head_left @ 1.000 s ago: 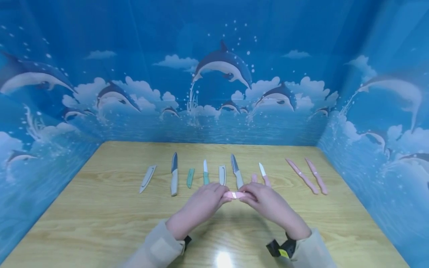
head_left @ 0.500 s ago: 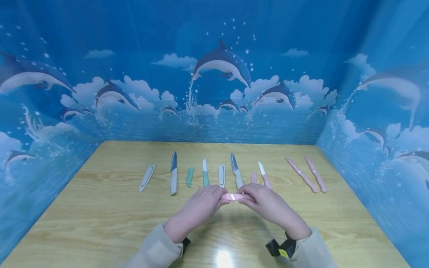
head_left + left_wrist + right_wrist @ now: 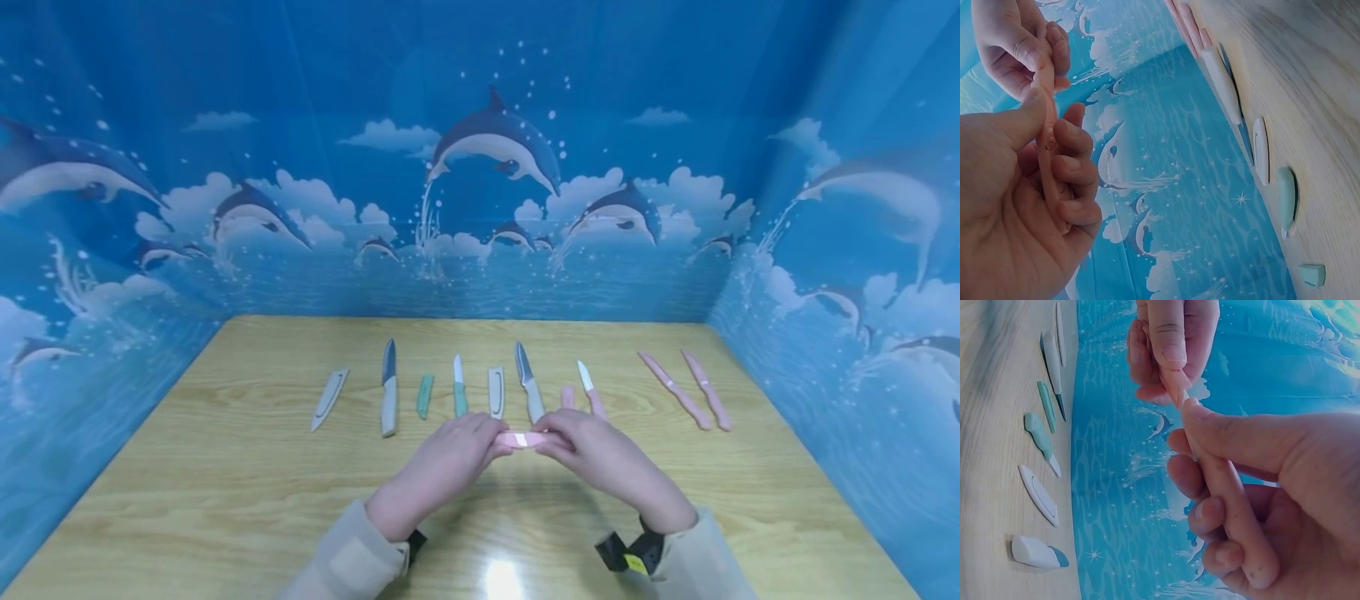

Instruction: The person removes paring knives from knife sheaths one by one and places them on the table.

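Low over the table, both hands grip one pink knife point(image 3: 521, 439) with its pink sheath, held level from side to side. My left hand point(image 3: 456, 454) has its fingers curled round the sheath point(image 3: 1047, 162). The knife's handle point(image 3: 1232, 506) lies in my right hand point(image 3: 600, 454), thumb along it towards the sheath. A short white stretch shows between the two hands in the head view; most of the blade is hidden. Just beyond my right hand lie a bare pink paring knife point(image 3: 589, 390) and a pink sheath point(image 3: 567, 397), partly covered by the fingers.
Further left are a grey knife point(image 3: 389, 392), a grey sheath point(image 3: 330, 400), a green sheath point(image 3: 425, 397) and a green knife point(image 3: 460, 387). Another grey sheath point(image 3: 497, 392) and grey knife point(image 3: 528, 383) sit mid-row. Two pink sheathed knives point(image 3: 675, 392) lie at right. Dolphin-print curtains point(image 3: 480, 275) surround the table.
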Tool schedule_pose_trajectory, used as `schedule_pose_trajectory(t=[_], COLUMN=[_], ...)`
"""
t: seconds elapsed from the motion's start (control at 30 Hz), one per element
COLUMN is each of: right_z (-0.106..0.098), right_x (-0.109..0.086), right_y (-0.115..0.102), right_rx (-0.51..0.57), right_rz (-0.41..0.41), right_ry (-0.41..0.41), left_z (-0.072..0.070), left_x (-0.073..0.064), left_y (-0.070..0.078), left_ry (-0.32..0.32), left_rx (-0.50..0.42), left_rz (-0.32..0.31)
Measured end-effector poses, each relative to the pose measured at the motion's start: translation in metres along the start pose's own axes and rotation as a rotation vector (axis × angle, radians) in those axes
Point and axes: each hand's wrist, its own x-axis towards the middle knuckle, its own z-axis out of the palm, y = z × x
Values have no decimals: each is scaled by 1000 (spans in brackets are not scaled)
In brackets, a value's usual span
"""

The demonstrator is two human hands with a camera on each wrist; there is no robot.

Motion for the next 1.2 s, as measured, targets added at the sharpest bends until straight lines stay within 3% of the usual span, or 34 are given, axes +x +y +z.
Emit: schedule_pose_trajectory(t=[0.3, 0.53, 0.87, 1.2], right_z=[-2, -1, 0, -1], right_x=[0, -1, 1, 0], right_y=[2, 3, 7, 8], right_rx=[33, 49, 65, 58], right_rz=[1, -1, -2, -9], right_ry=[-15, -18, -32, -41], left_z=[-1, 1, -1, 0], left_x=[0, 1, 0, 1], left_y=[-1, -1, 0, -1], left_ry=[-37, -22, -81, -87], left_rx=[-9, -5, -63, -67], left_rz=[-23, -10, -79, -73])
